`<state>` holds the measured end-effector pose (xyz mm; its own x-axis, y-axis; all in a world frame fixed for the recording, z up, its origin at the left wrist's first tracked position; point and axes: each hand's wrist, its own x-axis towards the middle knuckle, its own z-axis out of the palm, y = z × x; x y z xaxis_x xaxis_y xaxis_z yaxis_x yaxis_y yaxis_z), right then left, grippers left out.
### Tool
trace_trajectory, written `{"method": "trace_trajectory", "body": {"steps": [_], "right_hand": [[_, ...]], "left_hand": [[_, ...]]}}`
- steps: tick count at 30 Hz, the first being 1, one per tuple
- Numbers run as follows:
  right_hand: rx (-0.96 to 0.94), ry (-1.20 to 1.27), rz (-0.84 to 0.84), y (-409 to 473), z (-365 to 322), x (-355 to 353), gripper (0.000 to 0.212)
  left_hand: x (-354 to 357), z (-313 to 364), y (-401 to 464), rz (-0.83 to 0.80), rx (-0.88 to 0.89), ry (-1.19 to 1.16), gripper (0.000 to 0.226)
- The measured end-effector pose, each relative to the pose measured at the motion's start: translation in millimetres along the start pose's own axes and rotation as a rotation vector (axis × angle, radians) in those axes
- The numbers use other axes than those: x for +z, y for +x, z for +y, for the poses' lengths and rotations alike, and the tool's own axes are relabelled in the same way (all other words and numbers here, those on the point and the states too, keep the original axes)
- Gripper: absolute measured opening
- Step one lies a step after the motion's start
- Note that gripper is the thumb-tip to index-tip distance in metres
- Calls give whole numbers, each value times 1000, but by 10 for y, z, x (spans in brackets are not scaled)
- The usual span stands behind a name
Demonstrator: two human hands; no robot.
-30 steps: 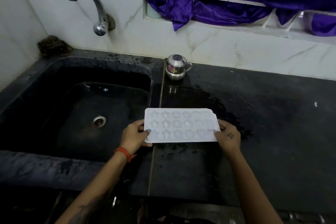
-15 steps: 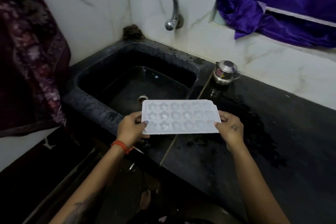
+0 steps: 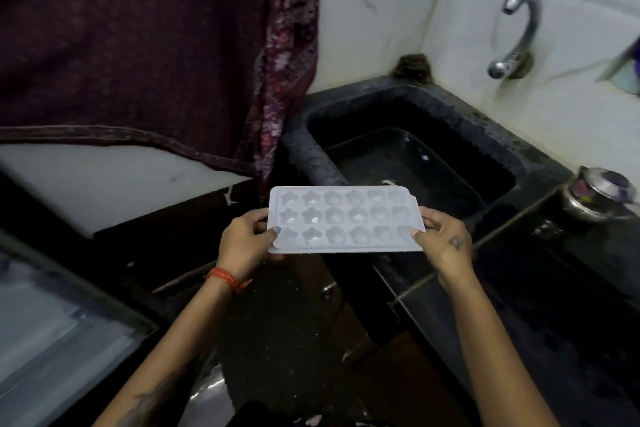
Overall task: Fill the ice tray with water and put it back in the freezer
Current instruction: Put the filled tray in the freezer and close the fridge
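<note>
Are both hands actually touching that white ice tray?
Touching. The head view shows the left hand and right hand each pinching a short end of the ice tray.

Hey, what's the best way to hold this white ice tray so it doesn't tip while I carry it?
Grip the ice tray by its two short ends, coming in from the left and right, as the left hand and right hand do now: thumbs on the flat rim, fingers underneath. It is long, shallow and level, so end grips likely keep it flat and clear of the cells.
</note>
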<state>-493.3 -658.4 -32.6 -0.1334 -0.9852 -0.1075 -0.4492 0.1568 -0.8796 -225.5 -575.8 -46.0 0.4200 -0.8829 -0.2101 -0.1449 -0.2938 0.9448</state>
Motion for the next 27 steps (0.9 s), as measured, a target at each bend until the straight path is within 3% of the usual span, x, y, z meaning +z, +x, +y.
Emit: {"method": "trace_trajectory", "body": {"steps": [17,27], "right_hand": [[-266,-44,-485,-739,-898,2087,45],[-437,-119,-832,-1295,-1347,3219,48]], "left_hand": [[-2031,-833,-809,500,-156,-168,36],[-2715,-1268,-1500,882,-302,-251,34]]}}
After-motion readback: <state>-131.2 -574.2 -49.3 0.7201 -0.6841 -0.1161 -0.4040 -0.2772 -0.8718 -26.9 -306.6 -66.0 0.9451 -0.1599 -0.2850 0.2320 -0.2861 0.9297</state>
